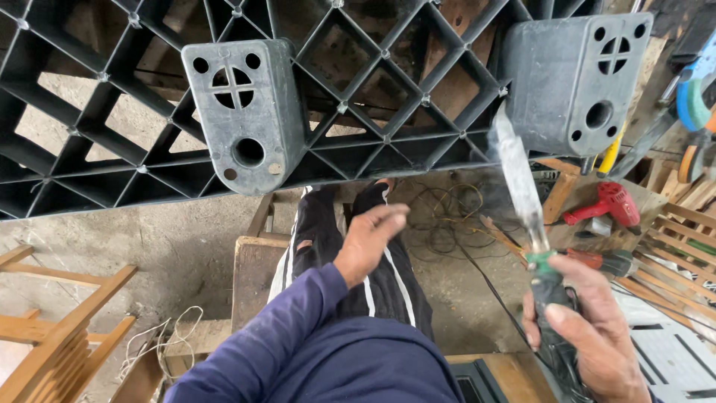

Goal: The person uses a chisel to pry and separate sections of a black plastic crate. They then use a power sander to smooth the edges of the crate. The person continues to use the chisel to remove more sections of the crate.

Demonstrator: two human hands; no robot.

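Note:
A black plastic pallet point(373, 97) with a diamond lattice stands on edge across the top of the view, two grey block feet point(242, 112) point(574, 78) facing me. My right hand point(589, 328) grips the dark handle of a tool with a long flat metal blade point(516, 175); the blade points up toward the pallet's lower edge beside the right foot, with faint smoke around it. My left hand point(369, 239) hovers below the pallet, fingers loosely spread, holding nothing. My legs in black trousers with white stripes point(373, 261) are beneath it.
A red power drill point(608, 205) and a screwdriver-like tool point(604, 261) lie on the right among wooden slats point(686, 231). Tangled wires point(447, 216) cover the concrete floor. A wooden frame point(60, 321) stands at the left, a wooden bench point(253, 269) beneath me.

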